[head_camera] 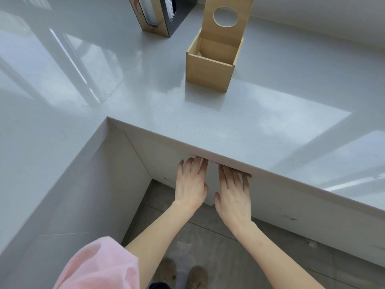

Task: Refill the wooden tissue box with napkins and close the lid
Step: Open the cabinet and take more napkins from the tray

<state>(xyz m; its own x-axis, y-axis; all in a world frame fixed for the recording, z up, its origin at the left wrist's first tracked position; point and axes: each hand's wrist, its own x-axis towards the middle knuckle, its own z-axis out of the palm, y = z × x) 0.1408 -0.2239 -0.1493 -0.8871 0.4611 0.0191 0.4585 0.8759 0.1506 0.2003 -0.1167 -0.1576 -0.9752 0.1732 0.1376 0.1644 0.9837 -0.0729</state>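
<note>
The wooden tissue box (208, 69) stands open on the white counter (239, 126), well back from its front edge. Its hinged lid (227, 33), with a round hole, is tipped upright behind it. A sliver of white shows low inside the box. No loose napkins are in view. My left hand (191, 182) and my right hand (234, 190) lie flat against the white cabinet front (291, 205) just under the counter's edge, on either side of a vertical seam. Fingers are stretched out. The right fingertips are hidden beneath the overhang.
A black and wood holder (158, 19) with a clear ribbed stack inside stands at the back, left of the box. The counter is L-shaped, with a second wing (52, 142) running along my left. Below are grey floor tiles and my feet (183, 274).
</note>
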